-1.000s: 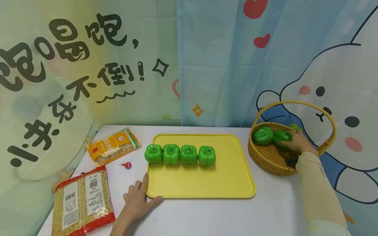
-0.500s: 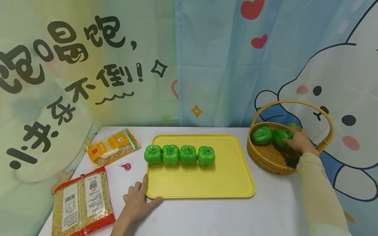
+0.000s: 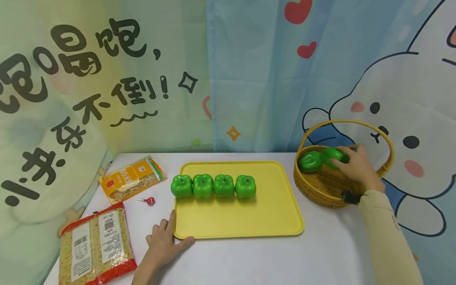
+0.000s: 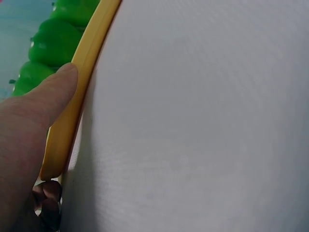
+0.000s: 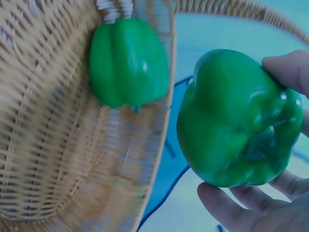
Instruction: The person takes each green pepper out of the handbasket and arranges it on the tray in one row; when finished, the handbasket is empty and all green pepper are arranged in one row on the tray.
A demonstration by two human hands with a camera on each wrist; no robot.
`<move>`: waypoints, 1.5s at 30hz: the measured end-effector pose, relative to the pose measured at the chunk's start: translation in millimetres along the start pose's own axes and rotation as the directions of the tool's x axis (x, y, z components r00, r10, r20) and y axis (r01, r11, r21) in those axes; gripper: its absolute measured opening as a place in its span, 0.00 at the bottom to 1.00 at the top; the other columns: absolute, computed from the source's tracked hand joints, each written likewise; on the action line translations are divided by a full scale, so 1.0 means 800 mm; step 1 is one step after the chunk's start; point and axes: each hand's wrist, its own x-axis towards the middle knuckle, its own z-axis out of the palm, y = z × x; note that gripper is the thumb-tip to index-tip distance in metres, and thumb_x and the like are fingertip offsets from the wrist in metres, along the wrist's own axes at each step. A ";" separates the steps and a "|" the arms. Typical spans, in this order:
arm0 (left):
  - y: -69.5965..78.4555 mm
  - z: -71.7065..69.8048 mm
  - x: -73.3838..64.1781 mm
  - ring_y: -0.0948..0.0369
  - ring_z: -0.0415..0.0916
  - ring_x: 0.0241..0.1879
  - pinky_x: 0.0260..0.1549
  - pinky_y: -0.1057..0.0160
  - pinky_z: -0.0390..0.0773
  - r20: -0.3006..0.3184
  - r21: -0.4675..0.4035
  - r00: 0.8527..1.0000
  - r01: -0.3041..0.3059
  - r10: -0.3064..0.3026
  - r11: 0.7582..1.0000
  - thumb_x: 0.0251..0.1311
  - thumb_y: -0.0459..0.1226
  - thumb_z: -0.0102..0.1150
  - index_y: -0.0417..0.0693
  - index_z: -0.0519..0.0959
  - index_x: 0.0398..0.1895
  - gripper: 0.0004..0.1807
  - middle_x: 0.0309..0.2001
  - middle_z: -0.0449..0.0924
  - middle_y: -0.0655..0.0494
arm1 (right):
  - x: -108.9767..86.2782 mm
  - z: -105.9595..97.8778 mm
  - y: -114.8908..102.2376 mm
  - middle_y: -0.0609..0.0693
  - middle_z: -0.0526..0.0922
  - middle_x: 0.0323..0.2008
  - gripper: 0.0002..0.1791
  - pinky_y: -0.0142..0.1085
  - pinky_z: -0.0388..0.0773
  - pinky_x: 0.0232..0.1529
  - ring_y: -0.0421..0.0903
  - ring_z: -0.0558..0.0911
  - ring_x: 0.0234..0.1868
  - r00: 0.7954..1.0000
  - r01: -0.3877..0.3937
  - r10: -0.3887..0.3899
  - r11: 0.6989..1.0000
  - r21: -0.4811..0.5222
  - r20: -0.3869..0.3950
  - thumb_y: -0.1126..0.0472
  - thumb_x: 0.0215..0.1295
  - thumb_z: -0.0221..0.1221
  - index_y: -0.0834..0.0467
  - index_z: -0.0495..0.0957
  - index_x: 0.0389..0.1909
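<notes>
My right hand (image 3: pixel 360 168) grips a glossy green bell pepper (image 3: pixel 331 157) over the wicker basket (image 3: pixel 313 193) at the right. Thumb and fingers sit around the pepper in the right wrist view, where it overlaps the backdrop beside the basket rim. Another green bell pepper (image 5: pixel 126 63) lies inside the basket against its wall. On the yellow tray (image 3: pixel 242 221), several green bell peppers (image 3: pixel 224 186) stand in a row, the leftmost overlapping the tray's left edge. My left hand (image 3: pixel 161 244) rests at the tray's near left corner, thumb along the front rim (image 4: pixel 82 72).
Left of the tray lie an orange-labelled grain bag (image 3: pixel 132 179), a red lollipop (image 3: pixel 151 201) and a larger red-edged bag (image 3: pixel 97 243). The basket's tall arched handle (image 3: pixel 350 120) rises beside my right hand. A printed curtain (image 3: pixel 246 79) hangs behind the table.
My right hand has lifted the bell pepper up from inside the basket, moving slightly left with it. The left hand stays at the tray corner; the head view has shifted slightly right.
</notes>
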 end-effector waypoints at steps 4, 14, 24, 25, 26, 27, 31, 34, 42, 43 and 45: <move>0.000 -0.001 -0.001 0.51 0.65 0.45 0.42 0.47 0.64 0.003 0.001 1.000 0.001 -0.001 1.000 0.48 0.73 0.62 0.44 0.51 0.80 0.65 0.56 0.71 0.41 | -0.016 0.004 -0.026 0.80 0.52 0.65 0.38 0.68 0.68 0.48 0.76 0.60 0.59 0.998 0.057 -0.056 0.998 0.017 -0.038 0.43 0.73 0.54 0.65 0.62 0.72; 0.001 -0.002 0.000 0.51 0.65 0.44 0.41 0.47 0.64 0.005 -0.005 1.000 -0.002 0.002 1.000 0.48 0.72 0.62 0.44 0.51 0.80 0.65 0.55 0.71 0.41 | -0.035 0.022 -0.077 0.74 0.58 0.64 0.29 0.66 0.71 0.48 0.71 0.65 0.58 0.958 0.275 -0.269 0.960 0.048 -0.099 0.55 0.68 0.64 0.62 0.72 0.66; 0.001 0.002 0.002 0.51 0.65 0.44 0.42 0.48 0.64 0.007 -0.011 1.000 0.005 -0.005 1.000 0.48 0.72 0.62 0.45 0.52 0.80 0.64 0.55 0.71 0.41 | -0.035 0.055 -0.120 0.65 0.63 0.64 0.25 0.62 0.75 0.50 0.64 0.69 0.59 0.924 0.381 -0.381 0.921 0.080 -0.016 0.56 0.67 0.65 0.56 0.76 0.63; 0.001 0.002 0.002 0.51 0.64 0.44 0.42 0.48 0.64 0.006 -0.011 1.000 0.005 -0.005 1.000 0.48 0.72 0.62 0.45 0.52 0.80 0.64 0.55 0.71 0.42 | -0.034 0.059 -0.122 0.65 0.64 0.65 0.24 0.62 0.74 0.52 0.64 0.68 0.61 0.920 0.392 -0.393 0.917 0.076 -0.008 0.56 0.67 0.65 0.57 0.77 0.63; 0.001 0.002 0.002 0.52 0.64 0.44 0.42 0.48 0.63 0.007 -0.010 1.000 0.006 -0.005 1.000 0.48 0.72 0.62 0.45 0.52 0.80 0.64 0.55 0.71 0.42 | -0.033 0.064 -0.124 0.65 0.64 0.65 0.24 0.63 0.73 0.53 0.65 0.68 0.62 0.914 0.404 -0.405 0.912 0.071 0.000 0.56 0.67 0.65 0.57 0.77 0.63; 0.001 0.002 0.002 0.52 0.64 0.44 0.42 0.48 0.63 0.005 -0.010 1.000 0.006 -0.006 1.000 0.48 0.72 0.62 0.45 0.52 0.80 0.64 0.55 0.71 0.42 | -0.032 0.068 -0.127 0.65 0.64 0.65 0.25 0.64 0.72 0.54 0.66 0.67 0.63 0.908 0.417 -0.418 0.906 0.068 0.009 0.56 0.66 0.65 0.57 0.77 0.63; 0.000 0.001 0.002 0.52 0.64 0.44 0.41 0.49 0.63 0.000 -0.007 1.000 0.001 -0.001 1.000 0.48 0.72 0.62 0.45 0.52 0.80 0.64 0.55 0.71 0.42 | -0.029 0.087 -0.134 0.65 0.66 0.65 0.24 0.65 0.68 0.59 0.67 0.65 0.65 0.890 0.452 -0.455 0.889 0.069 0.038 0.57 0.66 0.66 0.59 0.77 0.62; -0.001 0.000 0.002 0.51 0.64 0.44 0.41 0.49 0.63 -0.004 -0.006 1.000 -0.005 0.005 1.000 0.48 0.72 0.62 0.44 0.52 0.80 0.64 0.54 0.71 0.42 | -0.028 0.099 -0.141 0.64 0.67 0.66 0.24 0.64 0.67 0.60 0.66 0.65 0.65 0.886 0.453 -0.459 0.887 0.091 0.063 0.56 0.66 0.65 0.58 0.78 0.62; -0.001 0.000 0.002 0.52 0.64 0.43 0.40 0.50 0.62 0.000 -0.011 1.000 -0.005 0.005 1.000 0.48 0.72 0.62 0.45 0.52 0.80 0.64 0.53 0.71 0.43 | -0.025 0.130 -0.157 0.64 0.71 0.64 0.24 0.65 0.63 0.63 0.67 0.67 0.64 0.869 0.474 -0.484 0.875 0.100 0.107 0.56 0.64 0.66 0.57 0.79 0.61; -0.001 0.000 0.002 0.52 0.64 0.43 0.40 0.50 0.62 0.001 -0.011 1.000 -0.004 0.004 1.000 0.48 0.73 0.62 0.45 0.52 0.80 0.64 0.54 0.71 0.42 | -0.025 0.134 -0.158 0.64 0.71 0.64 0.25 0.65 0.64 0.63 0.66 0.68 0.63 0.869 0.472 -0.481 0.876 0.099 0.119 0.56 0.64 0.66 0.57 0.79 0.62; -0.002 0.000 0.001 0.51 0.64 0.44 0.40 0.49 0.62 0.003 -0.010 1.000 -0.001 0.001 1.000 0.48 0.72 0.62 0.45 0.52 0.80 0.64 0.54 0.71 0.42 | -0.025 0.140 -0.161 0.63 0.70 0.65 0.27 0.63 0.65 0.62 0.66 0.68 0.63 0.873 0.450 -0.463 0.886 0.115 0.153 0.56 0.65 0.65 0.57 0.77 0.64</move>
